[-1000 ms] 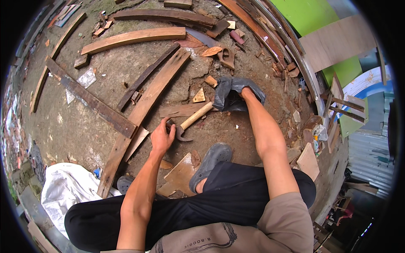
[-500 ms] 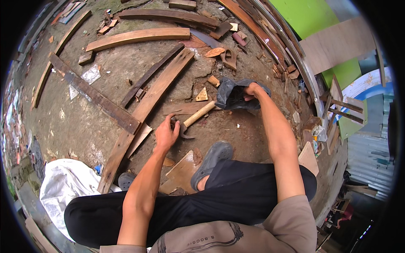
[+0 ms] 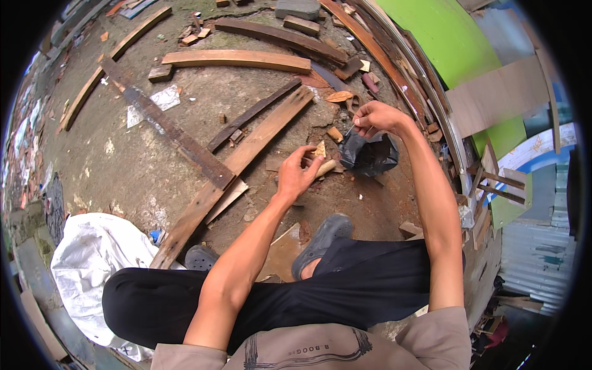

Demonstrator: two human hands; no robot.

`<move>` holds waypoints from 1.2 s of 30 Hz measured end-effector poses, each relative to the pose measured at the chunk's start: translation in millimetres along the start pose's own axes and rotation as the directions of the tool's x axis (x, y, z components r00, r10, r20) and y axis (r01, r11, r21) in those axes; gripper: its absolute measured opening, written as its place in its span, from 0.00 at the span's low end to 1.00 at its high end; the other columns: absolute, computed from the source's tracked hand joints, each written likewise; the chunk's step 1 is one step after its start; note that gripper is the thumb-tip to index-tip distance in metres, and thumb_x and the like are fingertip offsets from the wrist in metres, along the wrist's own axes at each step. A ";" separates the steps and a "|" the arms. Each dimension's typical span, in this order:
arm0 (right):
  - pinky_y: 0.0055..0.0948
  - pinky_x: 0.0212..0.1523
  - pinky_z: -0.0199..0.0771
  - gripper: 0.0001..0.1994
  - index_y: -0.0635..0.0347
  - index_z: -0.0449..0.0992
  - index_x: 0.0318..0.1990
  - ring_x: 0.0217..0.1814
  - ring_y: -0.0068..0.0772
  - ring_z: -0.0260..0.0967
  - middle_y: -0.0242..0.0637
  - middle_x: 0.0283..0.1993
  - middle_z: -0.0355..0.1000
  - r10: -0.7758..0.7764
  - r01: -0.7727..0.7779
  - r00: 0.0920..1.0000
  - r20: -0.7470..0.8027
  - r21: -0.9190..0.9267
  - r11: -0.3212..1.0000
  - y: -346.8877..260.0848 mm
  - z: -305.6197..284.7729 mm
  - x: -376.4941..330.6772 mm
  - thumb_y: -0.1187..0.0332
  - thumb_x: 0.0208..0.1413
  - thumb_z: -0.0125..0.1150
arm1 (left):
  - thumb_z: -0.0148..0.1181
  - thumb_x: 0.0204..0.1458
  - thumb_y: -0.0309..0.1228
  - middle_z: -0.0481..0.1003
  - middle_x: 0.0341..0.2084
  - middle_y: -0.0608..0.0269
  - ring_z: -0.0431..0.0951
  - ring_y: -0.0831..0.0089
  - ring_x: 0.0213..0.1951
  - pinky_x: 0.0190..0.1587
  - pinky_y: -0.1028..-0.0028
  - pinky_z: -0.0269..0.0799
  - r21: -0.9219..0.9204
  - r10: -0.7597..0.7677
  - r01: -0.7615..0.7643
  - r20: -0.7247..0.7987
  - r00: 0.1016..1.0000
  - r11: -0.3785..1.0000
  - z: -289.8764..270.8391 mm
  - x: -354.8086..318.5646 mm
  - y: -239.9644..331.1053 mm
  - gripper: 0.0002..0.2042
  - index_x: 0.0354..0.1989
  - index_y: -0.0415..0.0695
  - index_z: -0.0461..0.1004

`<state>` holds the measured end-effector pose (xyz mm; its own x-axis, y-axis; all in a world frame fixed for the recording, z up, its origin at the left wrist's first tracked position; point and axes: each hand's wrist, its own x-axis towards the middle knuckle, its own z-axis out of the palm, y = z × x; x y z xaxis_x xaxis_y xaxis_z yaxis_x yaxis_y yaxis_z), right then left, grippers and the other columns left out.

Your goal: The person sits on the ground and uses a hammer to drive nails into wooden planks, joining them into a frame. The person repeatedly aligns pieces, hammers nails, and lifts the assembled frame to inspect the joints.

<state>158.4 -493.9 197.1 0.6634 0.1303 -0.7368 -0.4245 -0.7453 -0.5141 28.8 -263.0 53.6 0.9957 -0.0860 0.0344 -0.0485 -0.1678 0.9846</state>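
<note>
My right hand (image 3: 375, 119) is above a crumpled black plastic bag (image 3: 370, 154), fingertips pinched on a thin, shiny nail (image 3: 349, 131). The bag lies on the ground with its mouth open. My left hand (image 3: 298, 171) reaches over the hammer, its fingers curved and apart with nothing seen in them. The hammer's pale wooden handle (image 3: 327, 168) shows beyond the fingers, while its head is mostly hidden beneath the hand. A small pointed wood offcut (image 3: 320, 148) lies beside the left fingertips. Another wood block (image 3: 335, 134) sits between the two hands.
A long plank (image 3: 246, 154) slants across the ground, a dark board (image 3: 166, 132) meeting it. Farther off lie a pale beam (image 3: 237, 60) and a dark beam (image 3: 280, 37). A white sack (image 3: 92, 271) rests at my left; stacked boards and a green panel (image 3: 431, 31) line the right.
My right hand has come out of the black bag with a nail pinched in it. My left hand has moved from beside the hammer's head to above its handle. The view has shifted.
</note>
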 end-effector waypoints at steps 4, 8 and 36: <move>0.28 0.39 0.77 0.07 0.60 0.75 0.39 0.38 0.23 0.72 0.30 0.34 0.74 -0.102 0.091 0.990 0.098 0.110 0.990 -40.6 55.6 13.2 0.66 0.65 0.58 | 0.64 0.60 0.39 0.81 0.36 0.62 0.78 0.77 0.35 0.39 0.74 0.74 -0.292 -0.205 0.147 -0.176 0.963 0.945 -3.2 3.8 18.9 0.19 0.54 0.41 0.77; 0.34 0.43 0.79 0.08 0.61 0.75 0.44 0.42 0.27 0.73 0.32 0.39 0.74 -0.133 0.087 0.981 0.139 0.299 0.950 -65.9 131.5 53.9 0.66 0.66 0.57 | 0.60 0.63 0.39 0.81 0.34 0.61 0.78 0.78 0.36 0.39 0.75 0.73 -0.308 -0.240 0.100 -0.460 0.855 0.946 -31.8 15.3 -18.0 0.16 0.50 0.39 0.80; 0.47 0.58 0.71 0.16 0.59 0.76 0.50 0.59 0.53 0.71 0.51 0.54 0.76 -0.131 0.073 0.988 -0.077 -0.519 0.852 10.7 227.9 104.2 0.60 0.60 0.56 | 0.64 0.58 0.40 0.81 0.40 0.63 0.72 0.65 0.53 0.60 0.62 0.58 0.480 -0.048 0.147 -0.212 0.976 0.865 -199.6 -46.3 -86.8 0.12 0.41 0.45 0.84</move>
<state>82.6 -339.2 14.7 0.7589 0.1761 -0.6270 0.0060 -0.9646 -0.2637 2.7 -48.5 0.8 0.9909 0.1323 0.0226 0.0664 -0.6292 0.7744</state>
